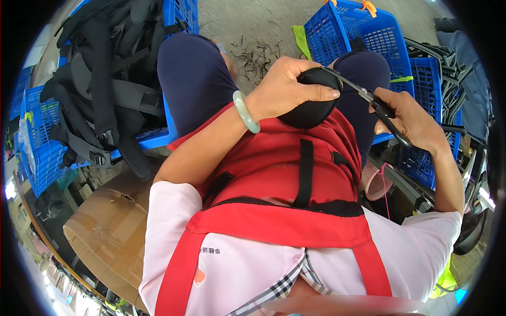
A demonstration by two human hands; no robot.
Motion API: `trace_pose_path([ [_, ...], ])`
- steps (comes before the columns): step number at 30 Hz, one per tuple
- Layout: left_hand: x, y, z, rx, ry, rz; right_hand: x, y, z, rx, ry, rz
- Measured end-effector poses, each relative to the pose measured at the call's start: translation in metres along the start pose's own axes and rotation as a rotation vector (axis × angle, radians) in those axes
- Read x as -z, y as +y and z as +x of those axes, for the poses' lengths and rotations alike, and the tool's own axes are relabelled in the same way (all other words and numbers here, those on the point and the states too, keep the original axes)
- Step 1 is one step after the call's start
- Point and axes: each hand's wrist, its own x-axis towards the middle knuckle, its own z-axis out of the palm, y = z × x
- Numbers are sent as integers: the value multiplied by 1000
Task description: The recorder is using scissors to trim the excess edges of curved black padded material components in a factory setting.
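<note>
My left hand [287, 88] grips a black rounded padded piece [311, 109] above my lap, thumb on its near face. A pale green bangle sits on that wrist. In my right hand [411, 117] is a pair of scissors [387, 124] with black handles, its fingers wrapped round them. The blades point left and touch, or nearly touch, the upper edge of the black piece. Whether the blades are closed on anything there is too small to tell. A red apron [263, 174] with black straps covers my lap below the hands.
At the left, a blue crate [182, 16] is heaped with black padded straps and buckles [113, 84]. Blue crates [371, 31] stand at the right, with black strips [448, 73] beside them. A cardboard box [110, 226] lies lower left. Black scraps [255, 58] litter the floor [253, 18].
</note>
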Motion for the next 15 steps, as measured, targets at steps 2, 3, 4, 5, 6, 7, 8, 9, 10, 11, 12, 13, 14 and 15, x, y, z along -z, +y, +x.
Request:
trace_pose_path([
  [2, -2, -2, 0, -18, -25, 34, 2, -2, -2, -25, -16, 0],
  [3, -5, -3, 1, -20, -26, 28, 1, -2, -4, -36, -4, -28],
  [4, -7, -3, 1, -46, -28, 40, 1, -2, -5, -46, 9, -55],
  [5, -10, -2, 2, -72, -29, 52, 2, -4, -5, -50, 8, -58],
  [6, -13, -1, 2, -72, -31, 44, 2, -8, -7, 7, 36, -86],
  [7, -16, 1, 3, -50, -54, -2, 3, -10, -10, 65, 64, -115],
  [8, -19, 1, 3, -27, -77, -48, 6, -10, -12, 59, 62, -116],
  [9, -20, -2, 4, -27, -85, -57, 9, -8, -13, 2, 31, -102],
  [10, -22, -5, 3, -26, -84, -60, 12, -9, -14, -55, 0, -87],
  [11, -23, -8, 3, -21, -93, -68, 15, -15, -16, -75, -3, -91],
  [12, -25, -9, 3, -17, -103, -77, 18, -18, -17, -79, -4, -92],
  [13, -26, -8, 3, -17, -105, -81, 20, -21, -19, -93, -9, -161],
  [14, -28, -8, 3, -4, -109, -48, 23, -24, -20, -106, -13, -230],
  [15, -28, -7, 2, 10, -109, -12, 23, -29, -22, -134, 16, -199],
])
